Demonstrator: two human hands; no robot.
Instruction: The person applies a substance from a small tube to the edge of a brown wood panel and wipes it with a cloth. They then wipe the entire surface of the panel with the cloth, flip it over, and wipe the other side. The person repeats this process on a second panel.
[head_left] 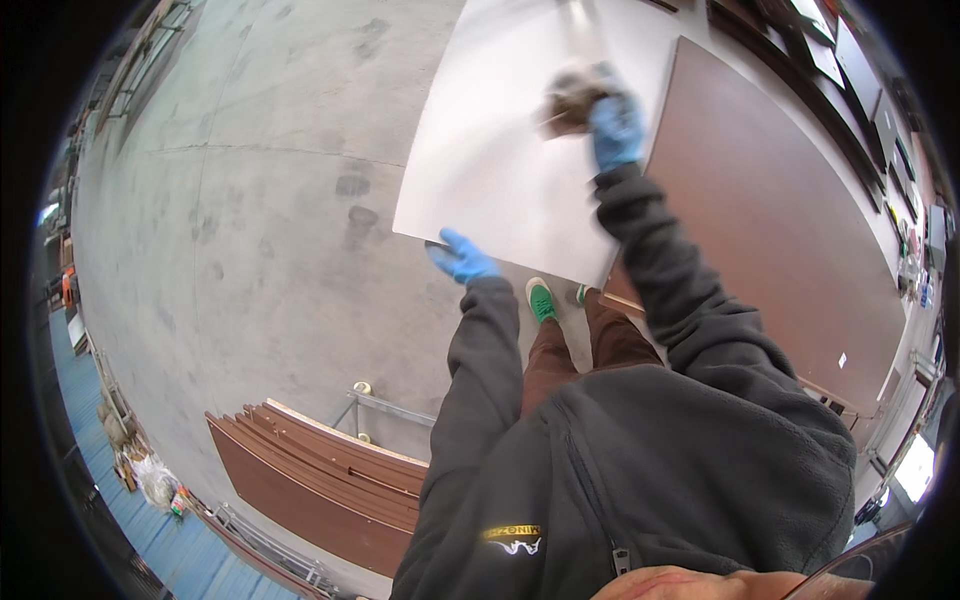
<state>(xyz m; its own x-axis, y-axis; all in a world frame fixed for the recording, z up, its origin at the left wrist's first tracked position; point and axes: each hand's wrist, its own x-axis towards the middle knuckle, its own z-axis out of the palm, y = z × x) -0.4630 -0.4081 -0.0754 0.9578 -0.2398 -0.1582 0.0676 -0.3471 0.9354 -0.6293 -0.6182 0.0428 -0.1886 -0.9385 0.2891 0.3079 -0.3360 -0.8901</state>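
Note:
A large white panel (500,150) lies flat in front of me, its near edge just beyond my feet. My left hand (463,258), in a blue glove, is at the panel's near left corner, thumb and fingers apart, holding nothing. Over the panel's right part is my right hand (616,130), also blue-gloved and smeared by motion. Its fingers are closed on a crumpled brown-grey rag (574,102), which is blurred too. Whether the rag touches the white surface I cannot tell. A pale blurred streak (582,30) shows on the panel beyond the rag.
Right of the white panel lies a large brown panel (770,210). A stack of brown boards (320,480) is at the lower left, beside a metal frame with wheels (385,408). Grey concrete floor (260,220) spreads to the left. More dark boards (800,100) line the far right.

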